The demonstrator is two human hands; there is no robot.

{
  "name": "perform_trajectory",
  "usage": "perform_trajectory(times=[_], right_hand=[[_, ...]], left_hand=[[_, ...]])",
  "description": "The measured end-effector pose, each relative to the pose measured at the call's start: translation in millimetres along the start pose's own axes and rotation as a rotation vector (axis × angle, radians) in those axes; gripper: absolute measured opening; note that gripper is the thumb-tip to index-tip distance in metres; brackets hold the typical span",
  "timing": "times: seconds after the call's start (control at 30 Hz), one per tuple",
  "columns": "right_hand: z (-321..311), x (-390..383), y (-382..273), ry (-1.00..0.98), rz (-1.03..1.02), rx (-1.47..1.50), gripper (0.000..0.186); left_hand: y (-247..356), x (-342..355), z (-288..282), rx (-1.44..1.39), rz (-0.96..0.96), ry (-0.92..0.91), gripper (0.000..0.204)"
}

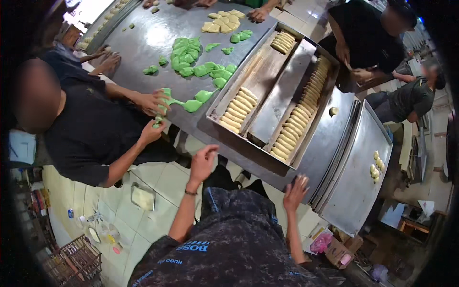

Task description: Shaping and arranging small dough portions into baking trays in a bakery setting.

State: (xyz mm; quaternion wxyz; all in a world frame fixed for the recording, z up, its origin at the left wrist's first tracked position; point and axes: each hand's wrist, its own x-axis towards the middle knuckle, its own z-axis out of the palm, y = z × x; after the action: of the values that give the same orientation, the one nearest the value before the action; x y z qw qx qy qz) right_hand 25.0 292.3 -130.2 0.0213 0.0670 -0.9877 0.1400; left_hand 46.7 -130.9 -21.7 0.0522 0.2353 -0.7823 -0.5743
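My left hand (204, 162) hangs in the air in front of the metal table's near edge, its fingers loosely bent and nothing visible in them. At the table's right front edge my right hand (295, 192) lies with fingers stretched out, holding nothing. Between and beyond both hands stands a long metal tray (282, 91) with a divider down its middle. A short row of pale dough rolls (239, 110) lies in its left channel, with a few more at the far end. A long row of dough rolls (299, 119) fills much of the right channel.
Green dough pieces (186, 55) and pale dough pieces (222, 21) lie on the metal table (143, 52). At left, a person in black (95, 129) handles green dough. Stacked baking trays (354, 177) stand at right, the top one bearing small dough pieces (377, 167). Other people work around the table.
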Motion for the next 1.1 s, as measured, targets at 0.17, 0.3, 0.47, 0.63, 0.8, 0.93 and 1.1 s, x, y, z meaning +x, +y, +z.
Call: perform_trajectory(times=[0.17, 0.3, 0.47, 0.63, 0.8, 0.93, 1.1], right_hand=[[25, 153, 60, 0.049, -0.066, -0.259, 0.064], [33, 182, 63, 0.072, 0.013, -0.508, 0.067], [12, 23, 22, 0.051, -0.133, -0.046, 0.061], [4, 24, 25, -0.001, -0.14, -0.255, 0.06], [9, 190, 68, -0.261, 0.175, -0.048, 0.06], [-5, 200, 88, -0.241, 0.105, 0.272, 0.057], [-8, 93, 67, 0.055, 0.006, -0.018, 0.052]], left_hand=[[9, -46, 13, -0.039, -0.037, -0.047, 0.027], [23, -65, 14, -0.017, 0.042, -0.075, 0.028], [18, -83, 9, -0.038, 0.065, -0.067, 0.029], [-6, -99, 2, -0.083, -0.077, 0.008, 0.029], [16, -72, 17, -0.011, -0.01, -0.111, 0.03], [60, -32, 18, 0.12, 0.168, -0.223, 0.03], [67, -10, 23, 0.013, 0.175, -0.214, 0.03]])
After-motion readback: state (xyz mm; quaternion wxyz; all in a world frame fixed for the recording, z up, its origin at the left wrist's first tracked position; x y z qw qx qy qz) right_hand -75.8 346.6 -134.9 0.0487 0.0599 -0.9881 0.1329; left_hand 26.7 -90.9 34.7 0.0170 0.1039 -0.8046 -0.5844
